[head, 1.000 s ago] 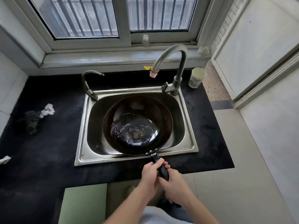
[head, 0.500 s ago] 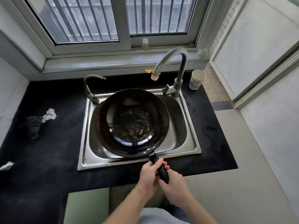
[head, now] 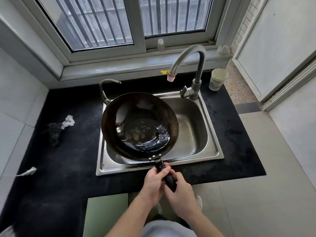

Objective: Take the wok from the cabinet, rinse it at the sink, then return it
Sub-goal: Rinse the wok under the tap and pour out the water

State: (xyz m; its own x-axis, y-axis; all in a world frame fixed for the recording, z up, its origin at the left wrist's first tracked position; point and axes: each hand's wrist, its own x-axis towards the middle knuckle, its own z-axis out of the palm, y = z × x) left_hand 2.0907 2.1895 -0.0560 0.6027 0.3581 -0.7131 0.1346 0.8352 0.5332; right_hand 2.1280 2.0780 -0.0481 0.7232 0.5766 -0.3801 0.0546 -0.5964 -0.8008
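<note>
One steel sink [head: 212,151] sunk in black counter [head: 68,159] under barred window [head: 95,23]

Dark wok [head: 136,117] held above the steel sink [head: 196,132]
Round and black, rust-brown around the inner wall; tilted, with water [head: 152,141] pooled against its near right side; it covers the basin's left half and overlaps the left rim; its black handle [head: 166,177] points toward the person.
</note>
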